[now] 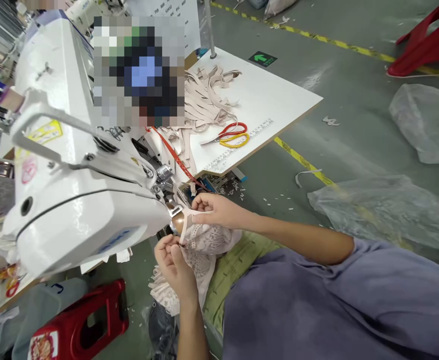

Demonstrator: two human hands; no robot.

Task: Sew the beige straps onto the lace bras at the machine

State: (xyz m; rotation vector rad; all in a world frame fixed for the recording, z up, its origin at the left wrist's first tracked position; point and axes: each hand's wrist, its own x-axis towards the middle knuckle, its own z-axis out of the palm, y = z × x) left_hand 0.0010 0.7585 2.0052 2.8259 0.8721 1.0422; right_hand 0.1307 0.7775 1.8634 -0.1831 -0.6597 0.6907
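A pale pink lace garment [208, 240] hangs over my lap and under the head of a white sewing machine [80, 220]. My right hand [217, 211] is closed in a pinch on the garment's upper edge, just beside the presser foot area [175, 210]. Lower down, my left hand [176, 265] pinches the end of a narrow pale elastic band [184, 229] that runs along that edge. The band curves between my two hands, close to the metal parts of the machine. My fingertips hide part of the cloth.
On the white table [287, 100] lie scissors [234, 135] with red and yellow handles, a printed ruler and a heap of pale elastic strips [208, 100]. A red stool [88, 320] stands at lower left. Plastic bags [384, 210] lie on the floor.
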